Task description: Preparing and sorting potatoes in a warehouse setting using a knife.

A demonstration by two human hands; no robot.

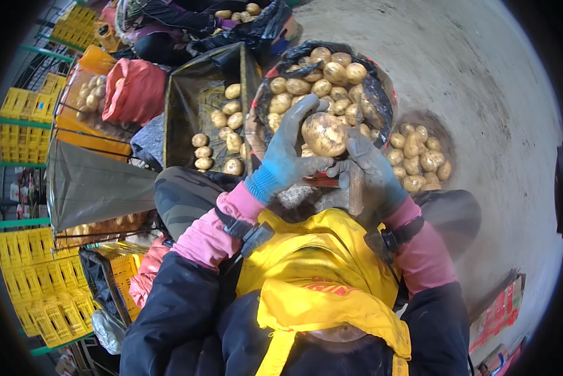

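My gloved left hand (286, 150) cradles a large potato (325, 134) with dirt-marked skin between its fingers and thumb. At the potato's right side, my gloved right hand (375, 164) grips a tool with a wooden handle (355, 190), apparently a knife. Its narrow blade points away from me beside the potato; the fingers hide where blade and handle meet. Right fingertips appear to touch the potato's edge. Just beyond both hands stands a round basket lined with black plastic (380, 101), heaped with potatoes (334, 73).
A plastic-lined trough (187, 108) with several potatoes stands to the left. More potatoes (413, 157) are piled on the concrete floor (479, 103) at right. A red sack (133, 89) and stacked yellow crates (42, 277) are farther left. Another person's sleeve (178, 19) shows at the top.
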